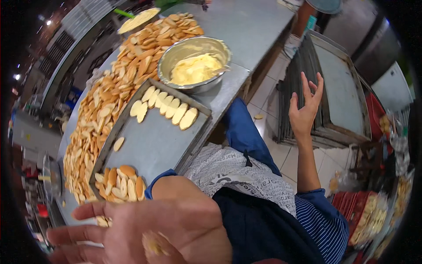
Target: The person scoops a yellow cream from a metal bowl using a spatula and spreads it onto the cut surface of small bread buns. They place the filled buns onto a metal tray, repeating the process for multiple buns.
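Note:
My left hand [148, 227] is raised close to the camera, palm showing, fingers spread and holding nothing. A yellowish smear marks its thumb. Below it on the metal table lies a rectangular metal tray [145, 145]. Cream-coated bread slices [171, 107] form a row at the tray's far end, and one slice [119, 144] lies apart. Plain bread slices [122, 183] crowd the near end, partly behind my left hand. Beyond the tray stands a steel bowl [197, 86] of yellow cream [194, 69] with a utensil in it. My right hand [306, 105] is out over the floor, empty, fingers apart.
A large heap of sliced bread [108, 102] covers the table beside the tray. Behind it is another bowl of cream [140, 21] with a green handle. Stacked metal trays [339, 79] lean at the right. A slice [258, 116] lies on the tiled floor. Red crates [349, 211] hold packaged bread.

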Demonstrator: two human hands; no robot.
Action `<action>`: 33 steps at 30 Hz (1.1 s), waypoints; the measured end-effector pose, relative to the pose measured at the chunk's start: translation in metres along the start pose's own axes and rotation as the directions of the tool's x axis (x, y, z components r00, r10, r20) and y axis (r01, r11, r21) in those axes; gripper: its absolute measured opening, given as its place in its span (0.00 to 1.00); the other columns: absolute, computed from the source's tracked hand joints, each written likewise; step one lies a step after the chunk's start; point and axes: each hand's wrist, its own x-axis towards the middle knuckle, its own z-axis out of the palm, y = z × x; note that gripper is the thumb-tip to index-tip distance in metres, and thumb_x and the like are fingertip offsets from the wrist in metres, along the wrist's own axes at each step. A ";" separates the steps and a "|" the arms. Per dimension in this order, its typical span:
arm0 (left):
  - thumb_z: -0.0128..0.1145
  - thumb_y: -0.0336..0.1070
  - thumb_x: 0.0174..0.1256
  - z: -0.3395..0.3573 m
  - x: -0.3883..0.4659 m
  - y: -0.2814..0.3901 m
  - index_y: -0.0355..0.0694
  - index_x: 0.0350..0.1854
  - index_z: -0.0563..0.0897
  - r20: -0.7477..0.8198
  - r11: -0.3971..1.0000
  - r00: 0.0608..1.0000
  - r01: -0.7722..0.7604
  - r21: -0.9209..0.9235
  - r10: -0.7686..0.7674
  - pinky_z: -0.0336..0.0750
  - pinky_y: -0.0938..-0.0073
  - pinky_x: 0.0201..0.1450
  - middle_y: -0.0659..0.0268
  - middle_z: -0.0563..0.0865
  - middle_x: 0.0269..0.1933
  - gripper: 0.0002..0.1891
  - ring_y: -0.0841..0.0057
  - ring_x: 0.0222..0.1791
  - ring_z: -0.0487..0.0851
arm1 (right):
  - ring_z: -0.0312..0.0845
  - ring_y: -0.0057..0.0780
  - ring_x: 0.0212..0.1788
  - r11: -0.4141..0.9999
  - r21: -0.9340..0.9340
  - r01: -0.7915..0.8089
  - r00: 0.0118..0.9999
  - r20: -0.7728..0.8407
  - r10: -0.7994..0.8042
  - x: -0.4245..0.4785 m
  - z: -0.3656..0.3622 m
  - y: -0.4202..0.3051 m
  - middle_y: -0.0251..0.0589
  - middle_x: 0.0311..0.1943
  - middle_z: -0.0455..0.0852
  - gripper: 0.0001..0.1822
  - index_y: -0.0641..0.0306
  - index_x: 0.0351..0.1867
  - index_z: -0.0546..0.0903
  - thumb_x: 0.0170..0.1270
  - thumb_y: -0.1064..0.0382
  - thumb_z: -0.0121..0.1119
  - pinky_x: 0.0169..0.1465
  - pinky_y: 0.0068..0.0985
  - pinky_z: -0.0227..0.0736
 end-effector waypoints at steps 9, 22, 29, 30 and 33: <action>0.55 0.41 0.67 0.032 -0.027 -0.059 0.54 0.66 0.63 -0.076 0.909 0.992 -0.065 0.412 0.105 0.50 0.59 0.73 0.63 0.60 0.75 0.26 0.67 0.74 0.58 | 0.69 0.44 0.60 0.967 -0.192 -0.166 0.968 -0.221 0.122 -0.043 -0.087 0.043 0.52 0.72 0.58 0.33 0.56 0.66 0.75 0.55 0.76 0.58 0.65 0.37 0.64; 0.47 0.17 0.43 0.069 -0.149 -0.176 0.43 0.50 0.63 0.290 0.939 0.957 -0.101 0.328 0.001 0.61 0.59 0.70 0.52 0.71 0.59 0.27 0.59 0.63 0.69 | 0.64 0.49 0.66 0.861 -0.344 -0.375 0.876 -0.436 0.208 -0.079 -0.163 0.057 0.55 0.71 0.57 0.32 0.61 0.66 0.72 0.55 0.77 0.57 0.65 0.37 0.64; 0.45 0.15 0.44 0.062 -0.243 -0.211 0.40 0.39 0.77 0.523 0.843 0.742 0.105 0.528 -0.420 0.60 0.59 0.64 0.61 0.79 0.56 0.20 0.60 0.59 0.70 | 0.71 0.47 0.60 0.853 -0.306 -0.423 0.855 -0.446 0.264 -0.086 -0.167 0.061 0.53 0.70 0.59 0.26 0.62 0.57 0.76 0.52 0.78 0.59 0.63 0.36 0.67; 0.46 0.15 0.43 0.057 -0.256 -0.219 0.40 0.39 0.78 0.533 0.819 0.704 0.124 0.560 -0.470 0.60 0.59 0.63 0.61 0.79 0.55 0.19 0.60 0.59 0.70 | 0.72 0.46 0.59 0.842 -0.310 -0.441 0.850 -0.445 0.281 -0.089 -0.167 0.063 0.53 0.70 0.60 0.26 0.62 0.56 0.76 0.52 0.78 0.59 0.62 0.36 0.68; 0.47 0.17 0.43 0.045 -0.282 -0.240 0.39 0.38 0.82 0.532 0.740 0.603 0.152 0.656 -0.595 0.60 0.59 0.63 0.61 0.80 0.54 0.19 0.60 0.60 0.70 | 0.75 0.41 0.55 0.785 -0.392 -0.480 0.850 -0.429 0.305 -0.096 -0.174 0.073 0.52 0.69 0.62 0.24 0.62 0.54 0.77 0.52 0.77 0.59 0.55 0.33 0.72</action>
